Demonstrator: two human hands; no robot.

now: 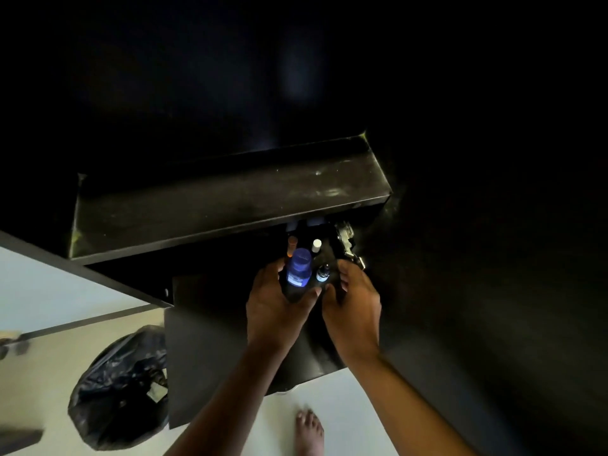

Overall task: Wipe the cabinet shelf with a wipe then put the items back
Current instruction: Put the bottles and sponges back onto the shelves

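A dark cabinet shelf [230, 195] runs across the middle of the view, its top bare with faint dusty smears. Below its front edge, both hands hold a dark container [324, 258] full of small bottles. My left hand [274, 301] grips its left side beside a blue bottle [298, 266]. My right hand [353, 297] grips its right side near a small dropper bottle [323, 274]. A white-capped bottle [316, 245] and an orange one [291, 245] stand behind. The container's outline is lost in shadow. No wipe is visible.
A black plastic bag [121, 386] lies on the pale floor at lower left. A dark lower cabinet surface [214, 340] sits under my forearms. A bare foot [309, 432] stands on the floor. An open cabinet door edge [82, 268] angles in from the left.
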